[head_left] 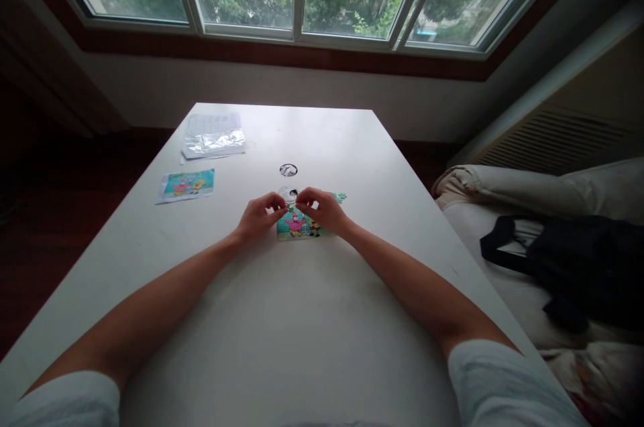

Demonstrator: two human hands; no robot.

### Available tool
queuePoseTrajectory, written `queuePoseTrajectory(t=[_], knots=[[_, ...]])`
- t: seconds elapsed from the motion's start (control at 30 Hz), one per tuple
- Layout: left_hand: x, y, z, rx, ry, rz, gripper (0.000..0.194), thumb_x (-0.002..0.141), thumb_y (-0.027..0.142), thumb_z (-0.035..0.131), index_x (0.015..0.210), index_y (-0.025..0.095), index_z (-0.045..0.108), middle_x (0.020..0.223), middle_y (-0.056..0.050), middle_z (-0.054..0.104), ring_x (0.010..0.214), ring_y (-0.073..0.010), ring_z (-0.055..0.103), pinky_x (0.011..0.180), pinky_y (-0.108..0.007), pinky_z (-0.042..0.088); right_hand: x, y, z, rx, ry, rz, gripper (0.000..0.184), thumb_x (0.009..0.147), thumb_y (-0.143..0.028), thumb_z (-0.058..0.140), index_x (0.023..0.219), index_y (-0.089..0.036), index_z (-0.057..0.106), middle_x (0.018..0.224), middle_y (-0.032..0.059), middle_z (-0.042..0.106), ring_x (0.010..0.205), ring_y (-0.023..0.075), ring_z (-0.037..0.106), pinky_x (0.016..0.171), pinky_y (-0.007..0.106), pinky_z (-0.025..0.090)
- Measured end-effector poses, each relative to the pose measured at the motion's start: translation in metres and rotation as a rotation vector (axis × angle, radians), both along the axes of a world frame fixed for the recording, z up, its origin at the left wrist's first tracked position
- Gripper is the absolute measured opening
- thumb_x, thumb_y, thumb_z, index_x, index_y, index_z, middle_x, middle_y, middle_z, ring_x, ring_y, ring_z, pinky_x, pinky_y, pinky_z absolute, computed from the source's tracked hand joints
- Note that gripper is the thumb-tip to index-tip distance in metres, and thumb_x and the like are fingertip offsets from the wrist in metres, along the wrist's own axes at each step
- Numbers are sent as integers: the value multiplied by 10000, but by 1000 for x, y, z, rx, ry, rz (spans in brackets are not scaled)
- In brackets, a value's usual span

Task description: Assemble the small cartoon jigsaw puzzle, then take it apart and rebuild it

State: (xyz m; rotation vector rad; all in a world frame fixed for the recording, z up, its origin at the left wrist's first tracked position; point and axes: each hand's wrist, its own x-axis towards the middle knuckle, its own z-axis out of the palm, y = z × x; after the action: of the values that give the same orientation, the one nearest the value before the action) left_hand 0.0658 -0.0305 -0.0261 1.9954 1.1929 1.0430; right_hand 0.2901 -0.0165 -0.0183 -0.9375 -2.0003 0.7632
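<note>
A small, colourful jigsaw puzzle (296, 229) with pink and yellow cartoon figures on turquoise lies on the white table. My left hand (262, 214) is at its upper left corner, thumb and forefinger pinched. From the right, my right hand (325, 210) reaches over the puzzle's upper edge, its fingers also closed in a pinch close to the left fingertips. What sits between the fingers is too small to make out. Loose turquoise puzzle pieces (341, 197) lie just beyond my right hand. Behind the fingertips is a round, clear-looking disc (286, 194), partly covered by my right hand.
A dark-rimmed round item (288, 170) lies farther back on the white table (312, 333). To the left are a printed cartoon picture (188, 184) and a clear plastic bag on paper (214, 135). Beside the table's right edge, a dark garment or bag (578, 266) rests on pale cushioning.
</note>
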Motion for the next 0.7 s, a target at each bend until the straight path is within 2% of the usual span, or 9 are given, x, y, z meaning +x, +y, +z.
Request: queuePoseTrajectory(t=[0.1, 0.27, 0.47, 0.57, 0.63, 0.7], knots=[[0, -1, 1, 5, -16, 11, 149, 875, 355, 645, 880, 208, 670, 810, 2, 688, 751, -153, 604, 764, -303, 472, -5, 0, -3, -62, 17, 18, 205, 882, -428, 664, 860, -236, 596, 755, -19, 637, 673, 132, 549, 652, 272, 455], [3, -1, 0, 7, -41, -4, 168, 877, 370, 654, 863, 203, 662, 799, 1, 681, 740, -150, 604, 748, -298, 469, -8, 0, -6, -109, 44, 22, 230, 864, -436, 680, 854, -236, 566, 761, -19, 626, 655, 127, 524, 623, 263, 437], [3, -2, -1, 22, -27, 10, 162, 903, 363, 638, 895, 202, 656, 804, 1, 681, 734, -148, 598, 731, -292, 469, -7, 2, -13, -219, 153, 106, 267, 845, -403, 705, 1032, -244, 599, 805, -24, 636, 651, 120, 526, 623, 259, 440], [1, -7, 0, 92, 116, 11, 144, 944, 329, 580, 932, 207, 655, 840, -11, 693, 761, -159, 612, 760, -308, 486, 1, 6, -17, -257, 183, 78, 300, 842, -406, 700, 1084, -242, 633, 823, -16, 652, 649, 118, 531, 618, 257, 437], [1, -12, 1, 189, 275, -88, 141, 953, 306, 567, 983, 220, 674, 956, -38, 715, 879, -191, 639, 853, -351, 498, 9, 10, -19, -255, 179, 47, 272, 842, -393, 688, 1059, -230, 662, 824, -8, 664, 640, 117, 529, 606, 255, 425], [1, -16, 2, 289, 411, -264, 210, 949, 325, 591, 1126, 253, 677, 1186, -67, 698, 1092, -239, 623, 977, -405, 481, 18, 15, -19, -242, 149, 0, 227, 835, -362, 676, 1009, -216, 684, 819, 1, 681, 642, 120, 535, 603, 254, 415]])
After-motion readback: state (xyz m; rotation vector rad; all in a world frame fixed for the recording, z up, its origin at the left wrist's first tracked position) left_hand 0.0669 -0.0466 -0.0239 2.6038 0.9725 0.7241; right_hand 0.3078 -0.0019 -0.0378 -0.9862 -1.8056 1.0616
